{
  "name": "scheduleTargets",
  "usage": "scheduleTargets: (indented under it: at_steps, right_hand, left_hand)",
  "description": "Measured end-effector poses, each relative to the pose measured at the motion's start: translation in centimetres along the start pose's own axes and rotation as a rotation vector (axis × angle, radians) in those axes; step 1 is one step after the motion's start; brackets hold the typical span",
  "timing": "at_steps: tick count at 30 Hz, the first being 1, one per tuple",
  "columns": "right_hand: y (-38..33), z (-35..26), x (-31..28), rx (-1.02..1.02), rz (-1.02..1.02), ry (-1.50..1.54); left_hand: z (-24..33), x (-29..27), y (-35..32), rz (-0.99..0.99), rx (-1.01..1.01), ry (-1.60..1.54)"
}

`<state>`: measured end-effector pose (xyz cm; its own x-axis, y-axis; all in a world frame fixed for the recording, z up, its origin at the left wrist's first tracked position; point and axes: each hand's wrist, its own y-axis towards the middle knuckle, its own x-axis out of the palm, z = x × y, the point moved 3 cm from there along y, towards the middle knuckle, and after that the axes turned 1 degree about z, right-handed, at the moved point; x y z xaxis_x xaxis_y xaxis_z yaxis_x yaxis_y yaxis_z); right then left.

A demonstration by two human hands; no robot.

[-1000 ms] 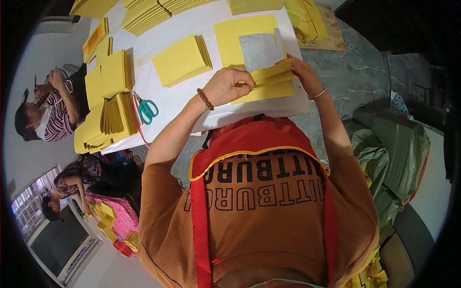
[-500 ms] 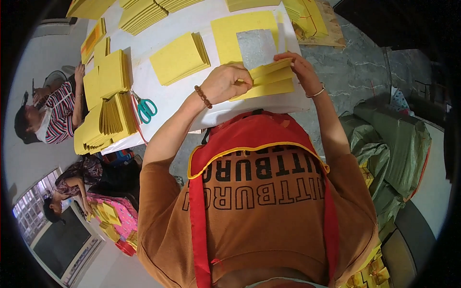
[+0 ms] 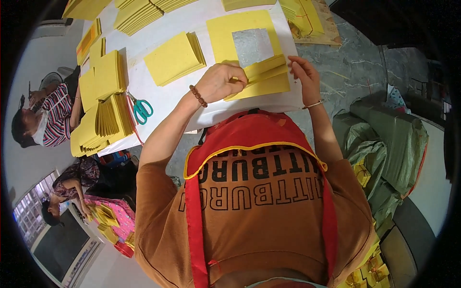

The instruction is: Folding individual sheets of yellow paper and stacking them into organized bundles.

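Yellow paper stack (image 3: 265,77): a small pile of yellow sheets at the near edge of the white table (image 3: 192,96), just in front of the person's chest, its upper layers lifted and fanned above the bottom sheet.
Left hand (image 3: 222,81): curled closed on the left end of the yellow paper stack, fingers pinching the raised layers; a beaded bracelet (image 3: 197,96) sits at the wrist.
Right hand (image 3: 303,72): fingers spread loosely, tips touching the right end of the stack near the table's edge; whether it grips the paper I cannot tell. A thin bangle (image 3: 314,104) circles the wrist.
Large yellow sheet (image 3: 240,33): lies flat just beyond the stack, with a silvery square (image 3: 252,45) in its middle.
Second pile (image 3: 175,57): yellow sheets to the left of the hands, apart from them.
Scissors (image 3: 140,108): green-handled, on the table farther left, beside fanned yellow bundles (image 3: 105,115).
Other people: one in a striped top (image 3: 53,120) sits at the far left.
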<state>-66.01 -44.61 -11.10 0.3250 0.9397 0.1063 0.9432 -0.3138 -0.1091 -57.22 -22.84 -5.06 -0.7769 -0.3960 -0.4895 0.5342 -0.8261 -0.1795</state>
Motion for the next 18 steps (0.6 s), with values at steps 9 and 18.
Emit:
scheduleTargets:
  at_steps: [9, 18]
  right_hand:
    - [-1.9, -1.2, 2.0, 0.050, -0.021, 0.008]
    - [-2.4, -0.9, 0.8, 0.160, -0.077, 0.123]
  left_hand:
    - [0.3, -0.1, 0.1, -0.048, -0.025, 0.023]
    - [0.2, 0.4, -0.2, 0.028, 0.091, 0.131]
